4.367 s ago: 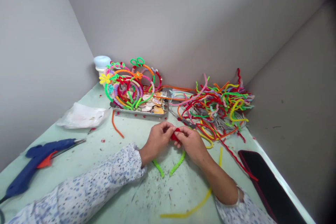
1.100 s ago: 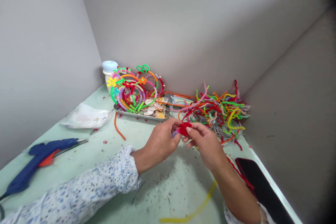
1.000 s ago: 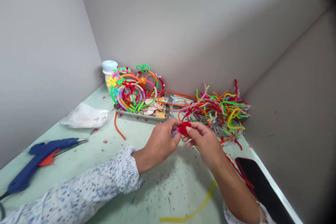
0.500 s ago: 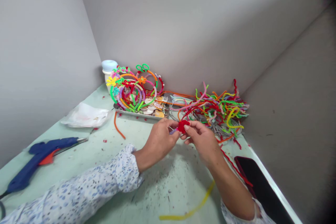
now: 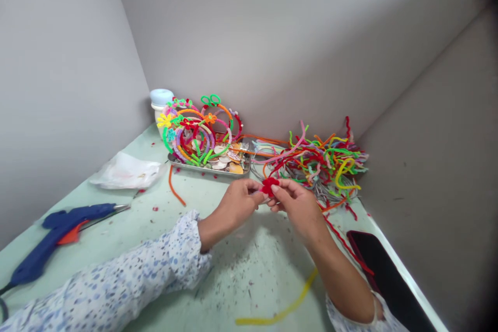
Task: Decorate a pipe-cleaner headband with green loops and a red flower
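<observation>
Between my two hands, above the middle of the pale green table point(image 5: 155, 228), is a small red pipe-cleaner flower point(image 5: 270, 187). My left hand point(image 5: 240, 201) is closed, thumb and forefinger pinching the flower's left edge. From the other side my right hand point(image 5: 296, 205) grips it, thumb pressed on its front and fingers curled behind. Just beyond the hands lies a tangled heap of coloured pipe cleaners point(image 5: 330, 158). A loose yellow pipe cleaner point(image 5: 278, 319) rests on the table below the right forearm.
A metal tray point(image 5: 202, 168) at the back holds decorated headbands point(image 5: 194, 129) and small cutouts. Behind stands a white jar with a blue lid point(image 5: 161, 97). On the left are a plastic bag point(image 5: 126, 171) and a blue glue gun point(image 5: 58, 236); a phone point(image 5: 385, 270) lies at right.
The flower has turned so its petals show more plainly. My left fingers have shifted slightly, and the purple piece seen beside them earlier is now hidden.
</observation>
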The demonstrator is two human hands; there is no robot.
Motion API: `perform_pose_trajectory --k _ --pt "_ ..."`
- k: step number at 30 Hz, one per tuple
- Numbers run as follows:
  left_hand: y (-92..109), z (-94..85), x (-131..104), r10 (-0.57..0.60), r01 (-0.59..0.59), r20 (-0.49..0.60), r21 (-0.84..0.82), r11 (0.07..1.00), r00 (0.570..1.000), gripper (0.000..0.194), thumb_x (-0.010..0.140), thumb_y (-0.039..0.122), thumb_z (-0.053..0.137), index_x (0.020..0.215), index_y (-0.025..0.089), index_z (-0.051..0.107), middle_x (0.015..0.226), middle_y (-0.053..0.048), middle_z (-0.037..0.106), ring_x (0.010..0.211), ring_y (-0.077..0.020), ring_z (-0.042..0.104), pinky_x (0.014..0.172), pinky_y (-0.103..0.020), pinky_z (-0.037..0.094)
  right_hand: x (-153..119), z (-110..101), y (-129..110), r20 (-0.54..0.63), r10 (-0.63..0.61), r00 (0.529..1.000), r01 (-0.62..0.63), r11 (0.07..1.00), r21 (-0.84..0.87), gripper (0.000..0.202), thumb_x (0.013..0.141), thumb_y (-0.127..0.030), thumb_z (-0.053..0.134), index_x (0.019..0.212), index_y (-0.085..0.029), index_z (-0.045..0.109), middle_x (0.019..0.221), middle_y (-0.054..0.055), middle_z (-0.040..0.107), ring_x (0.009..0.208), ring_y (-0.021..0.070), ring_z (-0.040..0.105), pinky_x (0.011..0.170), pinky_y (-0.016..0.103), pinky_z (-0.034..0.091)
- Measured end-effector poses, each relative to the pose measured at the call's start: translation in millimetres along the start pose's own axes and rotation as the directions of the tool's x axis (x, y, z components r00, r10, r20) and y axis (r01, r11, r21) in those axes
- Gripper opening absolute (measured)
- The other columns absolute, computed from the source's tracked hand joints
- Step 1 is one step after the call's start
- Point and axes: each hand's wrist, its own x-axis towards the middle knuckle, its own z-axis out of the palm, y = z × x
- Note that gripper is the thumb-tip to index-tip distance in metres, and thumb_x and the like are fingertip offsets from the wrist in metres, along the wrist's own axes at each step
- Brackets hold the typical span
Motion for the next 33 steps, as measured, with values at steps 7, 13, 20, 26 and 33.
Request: perform_pose_trajectory --k 7,13,20,26,33 --pt "-0.2 0.9 -1.4 0.154 -0.153 0.008 0.141 0.978 0.988 0.013 0.074 0.018 0.05 0.081 0.015 0.061 0.072 0.001 0.059 0.067 -0.0119 0.052 0.061 -0.023 0.039 2.5 -4.3 1.3 0.032 0.057 0.998 -0.059 0.994 0.095 0.024 0.067 -0.037 0.071 0.082 -0.019 0.062 0.064 -0.002 0.064 0.055 0.0117 0.059 0.052 0.023 0.047" --pt "0.3 1.7 -6.0 0.376 -0.324 -0.04 0.433 0.842 0.926 0.011 0.078 0.013 0.047 0.075 0.016 0.058 0.075 -0.001 0.054 0.073 -0.0133 0.051 0.063 -0.024 0.037 2.6 -8.4 0.2 0.094 0.09 0.991 -0.102 0.987 0.128 0.024 0.067 -0.035 0.072 0.081 -0.018 0.063 0.065 -0.001 0.064 0.055 0.0104 0.058 0.051 0.022 0.046" --pt "-8.2 1.8 -6.2 0.493 -0.421 -0.021 0.49 0.763 0.87 0.011 0.082 0.012 0.047 0.08 0.017 0.056 0.082 -0.003 0.053 0.078 -0.0144 0.052 0.069 -0.025 0.04 -0.5 -7.2 -5.4 0.103 0.099 0.99 -0.11 0.988 0.108 0.025 0.067 -0.038 0.072 0.078 -0.017 0.063 0.061 -0.001 0.062 0.053 0.0106 0.057 0.05 0.022 0.044" --pt "-9.5 0.8 -5.0 0.511 -0.431 -0.044 0.476 0.767 0.859 0.011 0.08 0.012 0.051 0.085 0.017 0.06 0.086 -0.003 0.056 0.078 -0.0133 0.053 0.071 -0.024 0.042 -1.4 -8.3 -6.0 0.113 0.09 0.989 -0.1 0.991 0.085 0.024 0.068 -0.037 0.071 0.079 -0.017 0.063 0.06 -0.001 0.062 0.053 0.011 0.056 0.049 0.022 0.044" --pt "-3.5 1.0 -7.4 0.494 -0.42 -0.067 0.436 0.796 0.867 0.01 0.076 0.011 0.052 0.074 0.017 0.059 0.075 -0.002 0.055 0.072 -0.0122 0.052 0.064 -0.023 0.04 -2.1 -10.5 -10.1 0.154 0.122 0.981 -0.13 0.991 0.044 0.025 0.067 -0.036 0.072 0.082 -0.017 0.065 0.06 -0.001 0.062 0.051 0.0114 0.057 0.048 0.023 0.046"
